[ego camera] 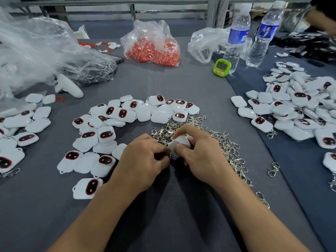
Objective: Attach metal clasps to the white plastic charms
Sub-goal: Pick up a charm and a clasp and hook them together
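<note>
Evidently one attachment is in hand: a white charm [179, 142] is held just above the bench [181, 84], at the near edge of the heap of clasps [209, 135]. The charm is gripped by the right hand [201, 155], with the thumb laid on its near face and the forefinger arched over its top. The left hand [145, 159] is curled tight, its fingertips brought against the charm's lower left corner. A small glint of metal, taken to be a clasp [170, 155], is pinched there. Most of it is hidden by the fingers, so whether its ring is already through the charm's loop cannot be told.

The step is judged to be the threading or closing of that ring. Next, the ring needs to be worked fully through the loop and shut while the charm is steadied. The piece would then be set aside, probably with the clasped charms [291, 110] piled at the right. Many unclasped charms [127, 113] are spread in an arc beyond and left of the hands, so much of the work is judged to remain.
</note>
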`<state>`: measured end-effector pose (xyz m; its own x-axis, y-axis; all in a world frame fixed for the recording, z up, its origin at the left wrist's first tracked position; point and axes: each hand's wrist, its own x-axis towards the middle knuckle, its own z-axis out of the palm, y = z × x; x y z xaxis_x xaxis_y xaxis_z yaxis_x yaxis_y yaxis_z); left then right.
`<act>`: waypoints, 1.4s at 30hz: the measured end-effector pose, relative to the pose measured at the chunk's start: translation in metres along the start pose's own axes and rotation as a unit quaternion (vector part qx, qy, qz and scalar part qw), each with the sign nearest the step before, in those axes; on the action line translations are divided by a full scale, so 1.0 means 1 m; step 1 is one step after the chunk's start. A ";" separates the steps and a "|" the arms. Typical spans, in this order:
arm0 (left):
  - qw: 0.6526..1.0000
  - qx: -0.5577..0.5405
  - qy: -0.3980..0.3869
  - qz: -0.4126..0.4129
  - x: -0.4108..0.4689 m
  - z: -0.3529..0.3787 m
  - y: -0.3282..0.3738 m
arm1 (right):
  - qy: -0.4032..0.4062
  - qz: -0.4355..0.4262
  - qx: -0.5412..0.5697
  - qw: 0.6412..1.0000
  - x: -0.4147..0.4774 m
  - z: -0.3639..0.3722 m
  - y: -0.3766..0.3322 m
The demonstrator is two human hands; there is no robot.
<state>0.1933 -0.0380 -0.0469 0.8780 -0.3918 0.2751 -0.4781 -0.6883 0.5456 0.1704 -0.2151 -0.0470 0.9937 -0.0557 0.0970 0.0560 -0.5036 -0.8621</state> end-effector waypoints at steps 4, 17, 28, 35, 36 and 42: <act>1.000 0.007 0.002 0.009 0.000 0.002 -0.001 | 0.008 -0.004 -0.007 1.000 0.000 0.001 0.000; 1.000 -0.007 0.008 0.005 0.000 0.002 0.000 | -0.008 0.000 -0.019 1.000 0.002 -0.001 -0.002; 0.995 0.086 0.055 0.025 -0.009 0.006 0.008 | -0.017 0.025 0.015 0.999 0.001 -0.001 -0.005; 0.993 0.081 0.083 -0.012 -0.007 0.007 0.009 | 0.001 0.063 0.060 0.996 -0.002 0.004 -0.007; 0.993 0.055 0.104 -0.009 -0.008 0.007 0.010 | 0.002 0.079 0.091 0.993 -0.001 0.004 -0.008; 0.980 -0.165 0.093 -0.066 -0.004 0.001 0.004 | -0.030 0.180 0.350 0.919 0.003 -0.009 -0.015</act>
<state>0.1876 -0.0399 -0.0462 0.9353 -0.1741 0.3080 -0.3538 -0.4785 0.8037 0.1718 -0.2150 -0.0294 0.9622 -0.0530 -0.2672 -0.2501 0.2167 -0.9437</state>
